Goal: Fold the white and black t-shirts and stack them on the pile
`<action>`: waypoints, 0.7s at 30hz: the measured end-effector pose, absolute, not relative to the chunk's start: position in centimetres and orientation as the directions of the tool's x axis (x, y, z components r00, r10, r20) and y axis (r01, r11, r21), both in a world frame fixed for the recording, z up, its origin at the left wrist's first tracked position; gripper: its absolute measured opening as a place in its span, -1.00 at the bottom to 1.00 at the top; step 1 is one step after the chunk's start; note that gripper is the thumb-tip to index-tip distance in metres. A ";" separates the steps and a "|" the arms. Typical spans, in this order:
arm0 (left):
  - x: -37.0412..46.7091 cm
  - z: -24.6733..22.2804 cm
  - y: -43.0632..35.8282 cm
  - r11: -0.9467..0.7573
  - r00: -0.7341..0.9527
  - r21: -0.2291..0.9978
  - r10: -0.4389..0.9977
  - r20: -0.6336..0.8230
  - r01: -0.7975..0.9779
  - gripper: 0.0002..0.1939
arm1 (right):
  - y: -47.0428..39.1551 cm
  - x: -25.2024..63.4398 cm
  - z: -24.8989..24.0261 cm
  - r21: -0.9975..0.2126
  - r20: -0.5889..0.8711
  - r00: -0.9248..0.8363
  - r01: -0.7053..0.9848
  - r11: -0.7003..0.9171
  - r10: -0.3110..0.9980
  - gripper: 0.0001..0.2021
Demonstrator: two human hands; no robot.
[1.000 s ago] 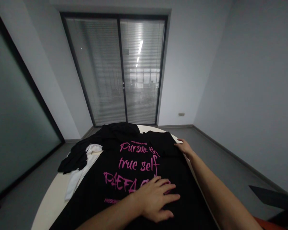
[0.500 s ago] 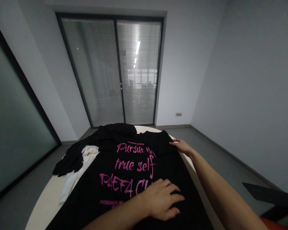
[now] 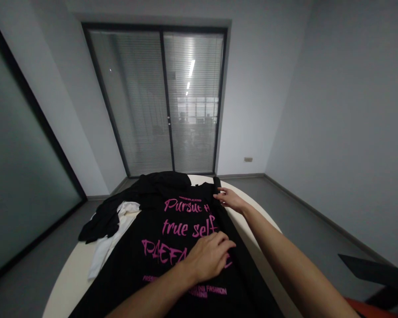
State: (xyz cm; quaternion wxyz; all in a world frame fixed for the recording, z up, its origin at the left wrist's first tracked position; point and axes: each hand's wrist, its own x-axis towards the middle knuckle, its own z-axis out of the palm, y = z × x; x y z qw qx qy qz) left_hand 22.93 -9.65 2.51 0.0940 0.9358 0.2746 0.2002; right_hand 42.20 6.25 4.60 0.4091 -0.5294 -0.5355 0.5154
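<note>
A black T-shirt (image 3: 172,238) with pink lettering lies spread on a pale round table (image 3: 66,276). Its right side is folded inward in a long strip. Over the lower lettering, my left hand (image 3: 208,256) rests on the shirt with its fingers bent and apart. Near the shirt's right shoulder, my right hand (image 3: 230,199) has its fingertips on the folded sleeve, pinching the cloth.
Crumpled black clothing (image 3: 102,218) and a white garment (image 3: 108,249) lie on the table's left side. Beyond stands a glass partition (image 3: 152,106) with blinds. A dark and red object (image 3: 368,270) is at the lower right.
My right hand has moved left, bringing the shirt's right edge and sleeve inward. My left hand has shifted a little up and left, and more table shows on the right.
</note>
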 end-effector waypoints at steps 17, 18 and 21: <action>24.6 3.4 -10.6 -0.961 0.945 0.137 0.265 0.191 0.242 -0.66 | 5.7 42.2 0.7 -0.959 -0.168 -0.368 0.276 -0.065 0.914 -0.61; 24.5 3.6 -10.7 -0.957 0.949 0.174 0.264 0.175 0.234 -0.63 | 5.6 42.2 0.4 -0.958 -0.160 -0.376 0.282 -0.053 0.913 -0.61; 23.6 4.1 -11.0 -0.951 0.960 0.226 0.247 0.132 0.214 -0.68 | 5.2 42.3 -0.2 -0.961 -0.130 -0.401 0.277 -0.016 0.907 -0.61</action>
